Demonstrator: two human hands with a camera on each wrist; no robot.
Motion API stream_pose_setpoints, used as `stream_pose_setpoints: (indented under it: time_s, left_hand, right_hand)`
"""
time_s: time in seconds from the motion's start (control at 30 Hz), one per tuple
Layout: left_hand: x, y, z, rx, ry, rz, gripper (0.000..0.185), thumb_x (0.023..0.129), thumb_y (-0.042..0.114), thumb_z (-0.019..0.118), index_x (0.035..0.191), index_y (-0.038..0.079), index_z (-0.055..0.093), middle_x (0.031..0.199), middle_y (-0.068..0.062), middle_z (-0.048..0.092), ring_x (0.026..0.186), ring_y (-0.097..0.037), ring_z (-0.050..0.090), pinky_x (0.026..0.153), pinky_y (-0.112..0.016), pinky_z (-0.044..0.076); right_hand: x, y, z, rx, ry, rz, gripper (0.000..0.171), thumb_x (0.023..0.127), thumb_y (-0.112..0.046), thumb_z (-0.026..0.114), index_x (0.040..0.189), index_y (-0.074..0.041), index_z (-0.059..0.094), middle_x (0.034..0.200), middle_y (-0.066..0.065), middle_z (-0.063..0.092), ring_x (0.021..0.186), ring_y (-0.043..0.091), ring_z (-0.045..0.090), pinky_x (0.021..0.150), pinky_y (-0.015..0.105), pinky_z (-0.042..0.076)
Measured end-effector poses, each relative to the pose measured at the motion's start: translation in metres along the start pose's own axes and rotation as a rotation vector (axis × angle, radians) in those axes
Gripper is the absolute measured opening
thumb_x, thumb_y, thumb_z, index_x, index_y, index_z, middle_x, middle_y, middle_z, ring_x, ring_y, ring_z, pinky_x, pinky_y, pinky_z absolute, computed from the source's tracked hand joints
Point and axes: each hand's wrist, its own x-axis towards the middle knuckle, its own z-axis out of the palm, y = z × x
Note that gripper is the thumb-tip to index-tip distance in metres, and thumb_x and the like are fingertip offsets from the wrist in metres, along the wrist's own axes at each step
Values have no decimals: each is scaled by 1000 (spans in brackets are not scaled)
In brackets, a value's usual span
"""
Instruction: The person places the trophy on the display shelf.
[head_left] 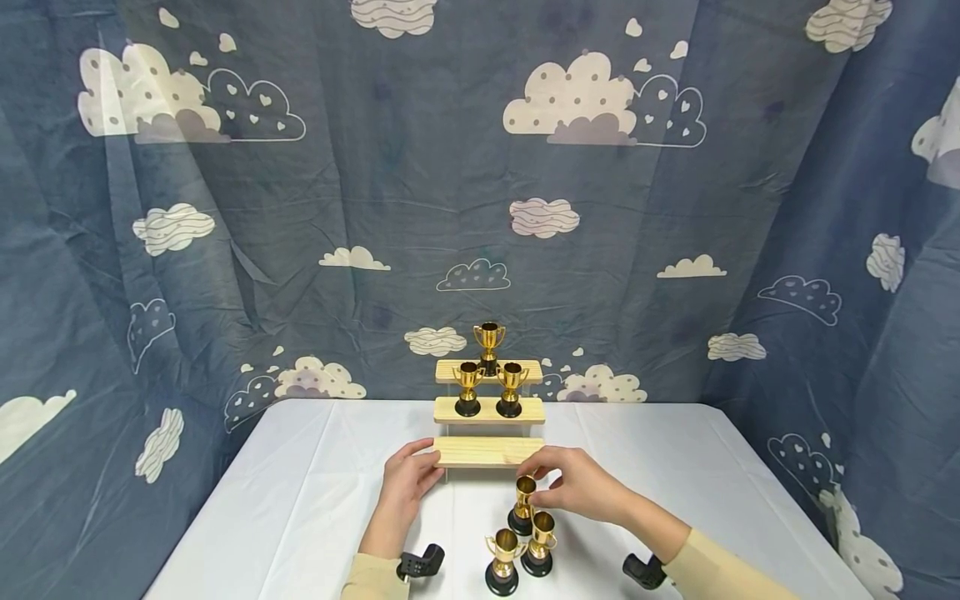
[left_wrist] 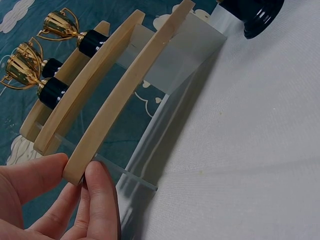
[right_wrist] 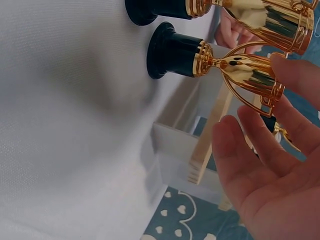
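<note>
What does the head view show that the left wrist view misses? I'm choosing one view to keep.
Only the head view shows the right hand at a trophy, two more trophies in front, and the cloud backdrop. Only the left wrist view shows the stand's clear side panel. Both show the left hand gripping the bottom wooden step.

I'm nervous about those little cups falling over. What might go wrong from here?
The right hand reaches the front trophy with fingers barely on it; it could tip into the two trophies close beside it. The left hand holds the bottom shelf; a nudge might shake the three trophies standing above.
</note>
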Motion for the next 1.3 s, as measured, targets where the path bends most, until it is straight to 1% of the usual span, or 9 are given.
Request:
stream_pose_setpoints:
  time_s: [0.17,0.43,0.57,0.77,1.03,1.17,1.3]
  left_hand:
    - [0,0,0,-4,-2,-3,45,88,-2,69,132,-4,59,116,-21,66,89,-20,70,78,-31,60]
    - [1,-1,1,-14,-1,3,44,86,-3,69,130,-5,60,111,-19,67,87,-20,70,76,-30,60]
    - [0,0,1,-9,0,0,44,87,-2,69,131,-4,60,114,-20,66,88,-20,70,78,-31,60]
    - [1,1,0,-7,-10,-2,45,88,-2,69,132,-4,59,117,-21,66,91,-20,70,80,-32,59]
    - [3,-1,0,-15,0,4,44,87,-3,69,129,-5,60,112,-20,67,87,-20,70,77,-30,60]
    - [3,-2,0,-20,-1,7,43,86,-4,69,129,-6,61,110,-19,68,86,-19,70,75,-30,60]
    - [3,-2,0,-20,-4,11,43,87,-4,68,129,-6,60,110,-19,68,85,-19,70,75,-30,60]
  right_hand:
    - [1,1,0,11,-2,8,30,86,-19,82,113,-27,70,106,-11,66,99,13,62,77,27,58]
    - [2,3,0,-8,6,17,29,85,-23,82,111,-28,71,103,-13,67,98,15,63,76,28,58]
    - [3,2,-1,-10,11,10,29,85,-23,82,112,-25,71,102,-13,68,98,17,64,77,29,58]
    - [3,0,-4,-9,26,5,29,85,-22,82,112,-20,72,102,-12,69,97,17,65,77,29,58]
    - [2,-3,-5,53,61,-7,29,85,-19,82,111,-19,71,102,-8,69,93,20,67,79,36,59]
    - [1,-4,-6,65,73,-1,27,85,-18,82,110,-18,71,102,-7,69,92,20,67,80,36,59]
    - [0,-7,-8,53,91,4,26,86,-18,81,110,-18,70,102,-7,69,91,19,67,81,35,59]
